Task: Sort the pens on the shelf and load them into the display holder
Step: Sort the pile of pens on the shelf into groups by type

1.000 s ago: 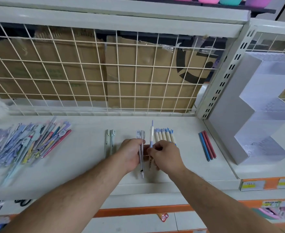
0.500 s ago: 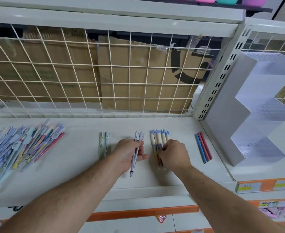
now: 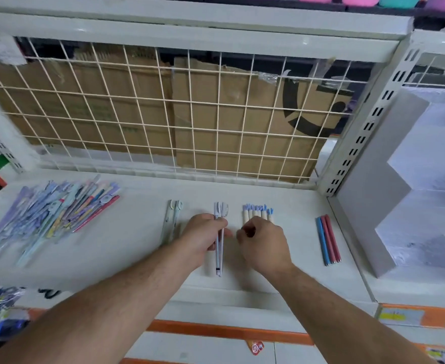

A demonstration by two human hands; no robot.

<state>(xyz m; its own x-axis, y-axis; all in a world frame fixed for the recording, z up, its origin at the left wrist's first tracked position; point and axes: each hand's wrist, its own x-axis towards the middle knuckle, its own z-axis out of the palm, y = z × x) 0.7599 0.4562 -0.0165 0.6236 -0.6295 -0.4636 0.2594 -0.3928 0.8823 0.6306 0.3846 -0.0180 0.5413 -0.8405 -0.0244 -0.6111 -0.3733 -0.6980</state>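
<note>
On shelf (image 3: pixel 137 248), pen pile (image 3: pixel 50 219) left (mixed), holder (image 3: pixel 371 195) right

The rear edge of the shelf (image 3: pixel 137 258) is closed off by a wire grid (image 3: pixel 217 132); its right edge is blocked by the display holder (image 3: pixel 368 206) and a slotted upright (image 3: pixel 363 132). The left end is covered by a loose pen pile (image 3: pixel 55 216). Bare strips are left between the pale pens (image 3: pixel 172 222), the white pens (image 3: pixel 219 256) gripped by the left hand (image 3: pixel 203 236), the cream pens (image 3: pixel 255 215) and the red-blue pens (image 3: pixel 328 241). The front edge is left open.
</note>
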